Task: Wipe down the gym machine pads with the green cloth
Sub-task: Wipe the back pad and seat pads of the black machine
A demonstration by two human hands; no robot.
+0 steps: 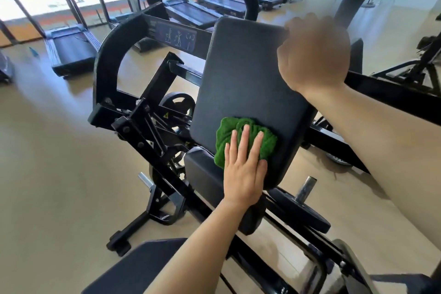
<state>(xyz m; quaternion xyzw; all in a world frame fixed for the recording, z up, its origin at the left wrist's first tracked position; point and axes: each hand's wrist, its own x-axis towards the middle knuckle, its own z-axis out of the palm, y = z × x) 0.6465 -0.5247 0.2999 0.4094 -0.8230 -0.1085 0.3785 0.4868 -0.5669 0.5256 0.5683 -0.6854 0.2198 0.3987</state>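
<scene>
The left hand (243, 169) lies flat and open, fingers spread, palm pressing the green cloth (241, 138) against the lower part of the back pad (241, 74); it pins the cloth by pressure and does not grasp it. The right hand (315, 55) is curled over the pad's upper right edge, seemingly bracing it, though it is blurred and how tightly the fingers close I cannot tell.

The cloth is bunched into a thick wad of terry, soft and light, and it looks likely to slide out or roll under the palm if pushed by the fingertips alone. A flat palm over its middle, as now, seems the better hold (a pinch at one corner would only drag it into a rope). The pad reads as smooth dark vinyl over foam, firm with some give, so the cloth should glide easily.

Just below the cloth sits a smaller seat pad (205, 174), and another pad (143, 267) lies near the bottom of the view; both probably need wiping too. Around these runs the black machine frame (105, 59), with a weight plate (300, 210) to the right and treadmills (71, 48) beyond
</scene>
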